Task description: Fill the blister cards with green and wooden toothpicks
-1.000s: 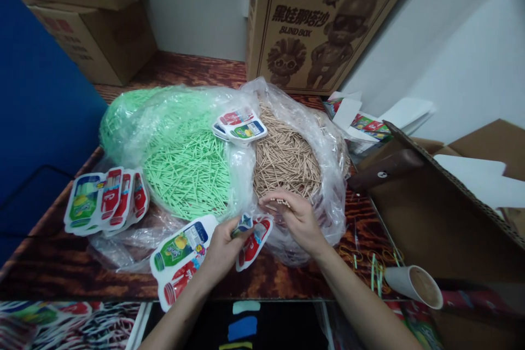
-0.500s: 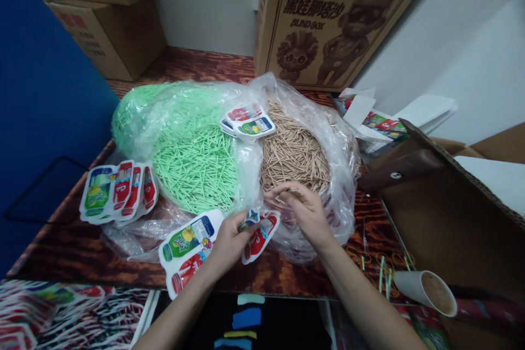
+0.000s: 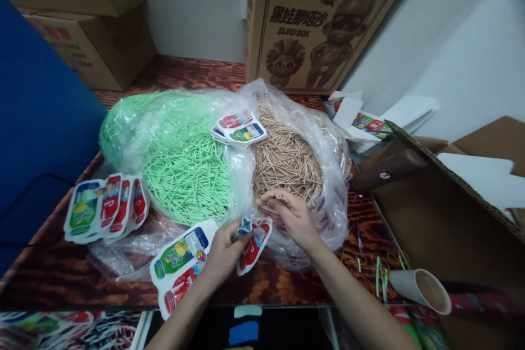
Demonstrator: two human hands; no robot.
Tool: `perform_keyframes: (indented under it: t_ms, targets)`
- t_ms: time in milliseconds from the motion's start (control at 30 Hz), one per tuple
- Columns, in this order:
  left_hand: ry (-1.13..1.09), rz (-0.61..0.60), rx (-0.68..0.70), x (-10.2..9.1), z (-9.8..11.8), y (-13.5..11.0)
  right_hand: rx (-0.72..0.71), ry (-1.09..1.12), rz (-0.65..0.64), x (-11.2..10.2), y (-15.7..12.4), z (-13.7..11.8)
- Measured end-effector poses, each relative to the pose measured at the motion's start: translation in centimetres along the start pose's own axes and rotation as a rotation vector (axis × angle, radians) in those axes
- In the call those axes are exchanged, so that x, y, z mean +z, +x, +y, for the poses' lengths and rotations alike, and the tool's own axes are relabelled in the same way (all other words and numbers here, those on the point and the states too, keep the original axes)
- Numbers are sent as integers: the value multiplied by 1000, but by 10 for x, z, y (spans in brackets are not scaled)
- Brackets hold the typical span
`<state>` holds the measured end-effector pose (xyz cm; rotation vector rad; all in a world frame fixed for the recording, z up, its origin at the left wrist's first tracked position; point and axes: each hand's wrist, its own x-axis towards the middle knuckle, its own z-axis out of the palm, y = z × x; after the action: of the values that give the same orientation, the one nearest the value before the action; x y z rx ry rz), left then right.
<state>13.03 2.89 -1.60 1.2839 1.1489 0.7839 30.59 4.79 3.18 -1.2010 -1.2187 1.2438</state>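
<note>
My left hand [image 3: 230, 247] is closed on a bottle-shaped printed packet [image 3: 255, 245] with a red and white front. Just to its right, my right hand [image 3: 292, 217] has its fingers curled in a pinch around a few brown sticks [image 3: 280, 198], partly hidden by the fingers. It hovers at the near edge of a clear plastic bag [image 3: 334, 213] full of brown sticks [image 3: 287, 158]. Left of that lies another bag of light green sticks [image 3: 188, 169]. A larger packet [image 3: 180, 257] with green and red bottle prints lies under my left forearm.
More packets [image 3: 106, 205] lie at the left, and a small stack [image 3: 241, 128] rests on the bags. A paper cup [image 3: 418, 290], rubber bands and an open carton [image 3: 443, 219] are on the right. Cardboard boxes [image 3: 320, 27] stand behind.
The camera view has shifted slightly, so everything sits a little further left and lower. Both hands keep nearly the same pose, the right fingers slightly more curled.
</note>
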Motion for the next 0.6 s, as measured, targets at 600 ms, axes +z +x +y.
perform_keyframes:
  t_ms: [600]
  targets:
    - [-6, -10, -6, 8, -3, 0, -144, -189, -13, -16, -6, 27]
